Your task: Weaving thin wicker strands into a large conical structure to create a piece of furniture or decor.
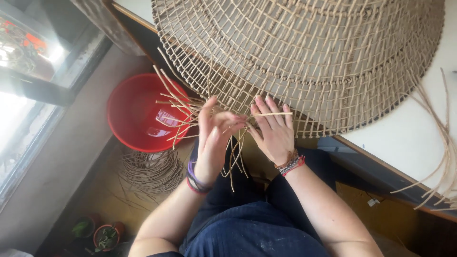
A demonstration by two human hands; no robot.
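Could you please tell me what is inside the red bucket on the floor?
The red bucket seems to hold water, glinting with reflections. Loose cane ends from the woven piece cover its right side, hiding anything there.

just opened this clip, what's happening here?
A seated person is working on the edge of a large round woven cane piece that lies on a white table and overhangs its edge. The left hand and right hand are both at the unfinished rim, fingers among the loose cane strands that stick out there. On the floor below sit a red basin and a coil of cane. More loose strands hang off the table at the right.
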